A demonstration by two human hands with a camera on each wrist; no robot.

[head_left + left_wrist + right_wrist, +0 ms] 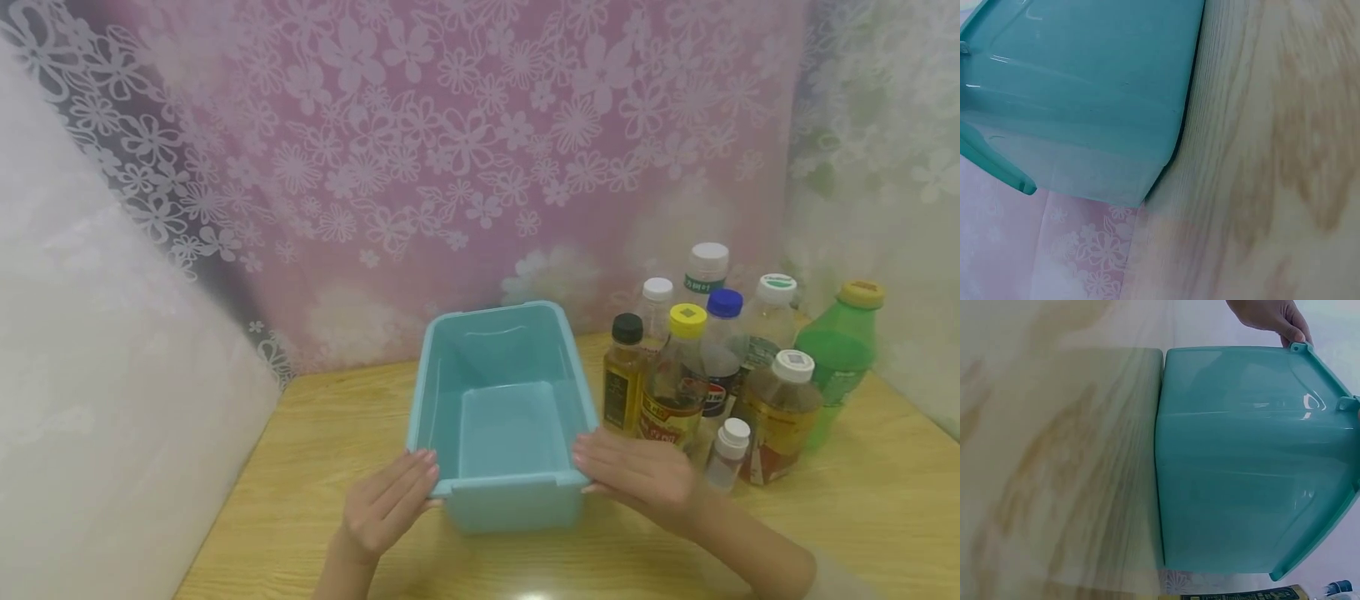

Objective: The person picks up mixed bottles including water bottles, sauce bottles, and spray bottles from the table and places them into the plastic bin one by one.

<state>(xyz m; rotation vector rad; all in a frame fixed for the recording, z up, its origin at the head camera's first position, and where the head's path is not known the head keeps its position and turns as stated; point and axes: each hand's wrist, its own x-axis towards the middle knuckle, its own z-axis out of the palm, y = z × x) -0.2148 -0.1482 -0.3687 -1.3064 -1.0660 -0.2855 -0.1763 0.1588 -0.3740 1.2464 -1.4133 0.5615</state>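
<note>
A light teal plastic storage bin (513,510) stands on the wooden table, its open top facing up. My left hand (384,502) grips the near left corner of the rim, fingers laid over the edge and thumb beneath. At the near right corner, my right hand (647,477) holds the rim in the same way. The right wrist view shows the bin (1241,456) from outside, with the left hand (1275,315) at its far corner. In the left wrist view, the bin's outer wall (1085,81) meets the tabletop and no hand shows.
Right of the bin stand several bottles: a dark-capped one (622,383), a yellow-capped one (671,400), a green one (840,346), a white-capped brown one (783,417) and a small one (726,457) near my right wrist. A pink floral curtain (465,167) hangs behind the table (337,425).
</note>
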